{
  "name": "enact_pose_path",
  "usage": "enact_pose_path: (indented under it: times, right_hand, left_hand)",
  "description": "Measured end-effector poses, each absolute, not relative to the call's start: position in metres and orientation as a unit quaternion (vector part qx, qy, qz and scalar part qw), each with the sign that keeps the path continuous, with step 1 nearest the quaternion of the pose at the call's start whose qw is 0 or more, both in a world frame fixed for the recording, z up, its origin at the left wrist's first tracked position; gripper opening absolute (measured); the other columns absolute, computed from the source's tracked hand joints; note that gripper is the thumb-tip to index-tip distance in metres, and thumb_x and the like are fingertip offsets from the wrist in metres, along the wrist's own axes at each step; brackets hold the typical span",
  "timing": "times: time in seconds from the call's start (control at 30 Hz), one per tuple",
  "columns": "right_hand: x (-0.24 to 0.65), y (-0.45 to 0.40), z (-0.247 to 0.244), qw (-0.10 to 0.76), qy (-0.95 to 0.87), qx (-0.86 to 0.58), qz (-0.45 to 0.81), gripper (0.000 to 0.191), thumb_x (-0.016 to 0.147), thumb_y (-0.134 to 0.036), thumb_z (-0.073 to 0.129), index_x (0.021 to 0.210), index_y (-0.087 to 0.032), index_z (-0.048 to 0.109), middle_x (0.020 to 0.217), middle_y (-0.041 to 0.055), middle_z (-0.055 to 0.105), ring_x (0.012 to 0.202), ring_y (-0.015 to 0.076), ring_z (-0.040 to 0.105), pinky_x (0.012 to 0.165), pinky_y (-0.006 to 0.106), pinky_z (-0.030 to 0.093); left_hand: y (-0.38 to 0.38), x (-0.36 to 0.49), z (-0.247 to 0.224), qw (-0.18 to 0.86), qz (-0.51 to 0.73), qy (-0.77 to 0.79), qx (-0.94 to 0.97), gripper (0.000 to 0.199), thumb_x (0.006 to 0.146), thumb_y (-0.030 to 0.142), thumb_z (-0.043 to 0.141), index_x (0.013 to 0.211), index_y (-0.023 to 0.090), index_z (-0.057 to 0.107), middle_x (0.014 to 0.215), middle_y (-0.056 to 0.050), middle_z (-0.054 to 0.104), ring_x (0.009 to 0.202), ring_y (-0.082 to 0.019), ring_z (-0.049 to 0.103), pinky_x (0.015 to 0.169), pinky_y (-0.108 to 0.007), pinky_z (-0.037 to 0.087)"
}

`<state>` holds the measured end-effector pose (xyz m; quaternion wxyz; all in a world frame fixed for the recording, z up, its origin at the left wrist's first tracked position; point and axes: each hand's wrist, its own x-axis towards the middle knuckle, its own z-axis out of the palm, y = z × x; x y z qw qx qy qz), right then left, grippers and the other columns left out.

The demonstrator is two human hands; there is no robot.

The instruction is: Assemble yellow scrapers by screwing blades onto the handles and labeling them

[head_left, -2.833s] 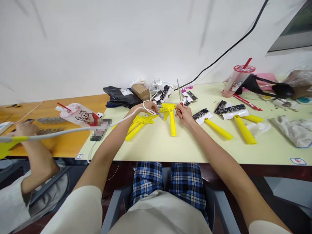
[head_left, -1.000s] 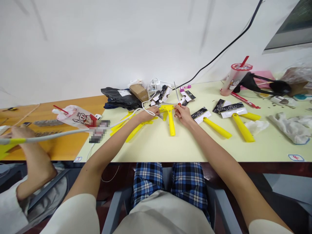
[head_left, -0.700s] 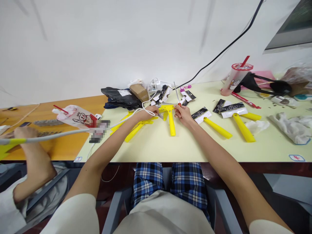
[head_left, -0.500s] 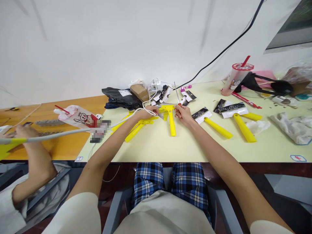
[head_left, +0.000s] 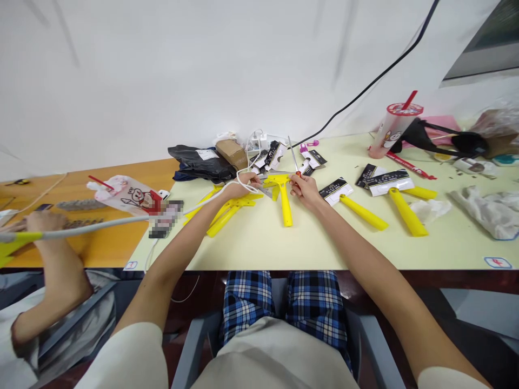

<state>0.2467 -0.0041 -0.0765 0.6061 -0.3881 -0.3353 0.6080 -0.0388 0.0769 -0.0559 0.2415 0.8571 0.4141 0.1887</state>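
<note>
A yellow scraper (head_left: 285, 202) lies at the middle of the table, its handle toward me. My left hand (head_left: 246, 183) is closed at the left end of its head, beside a grey metal blade (head_left: 267, 191); exactly what the fingers pinch is too small to tell. At the scraper's right side, my right hand (head_left: 303, 186) is closed round the red handle of a screwdriver (head_left: 292, 154), whose shaft points up and away. More yellow scraper handles (head_left: 227, 216) lie left of it, partly under my left forearm. A white cable passes over my left wrist.
Scrapers with black-and-white cards (head_left: 365, 212) lie to the right, near a cup (head_left: 395, 129) with a red straw. Behind are a black bag (head_left: 200, 162) and a brown box (head_left: 232, 153). Another cup (head_left: 130, 195) lies on the left, near a person's hand (head_left: 45, 221).
My hands and the scraper are nearly unchanged. The other person's arm at the left has shifted slightly.
</note>
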Motion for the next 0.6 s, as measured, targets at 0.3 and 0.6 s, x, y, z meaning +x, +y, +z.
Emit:
enact_pose_path:
  times: [0.3, 0.6]
  right_hand:
    - [0.246, -0.007, -0.076, 0.584, -0.357, -0.384, 0.62, 0.035, 0.078, -0.033, 0.101, 0.08, -0.016, 0.071, 0.071, -0.001, 0.072, 0.041, 0.0024, 0.033, 0.045, 0.022, 0.05]
    - [0.249, -0.006, -0.076, 0.57, -0.371, -0.381, 0.627, 0.042, 0.077, -0.043, 0.103, 0.08, -0.016, 0.072, 0.054, -0.0061, 0.056, 0.042, 0.0049, 0.033, 0.047, 0.023, 0.048]
  left_hand:
    - [0.049, 0.015, -0.033, 0.274, 0.337, 0.303, 0.848, 0.032, 0.099, 0.052, 0.075, 0.102, 0.021, 0.077, 0.128, -0.013, 0.074, 0.123, -0.027, 0.068, 0.104, -0.039, 0.053]
    - [0.065, 0.051, -0.023, 0.291, 0.286, 0.32, 0.855, 0.025, 0.09, 0.043, 0.081, 0.094, 0.018, 0.082, 0.106, -0.009, 0.081, 0.107, -0.025, 0.072, 0.108, -0.041, 0.05]
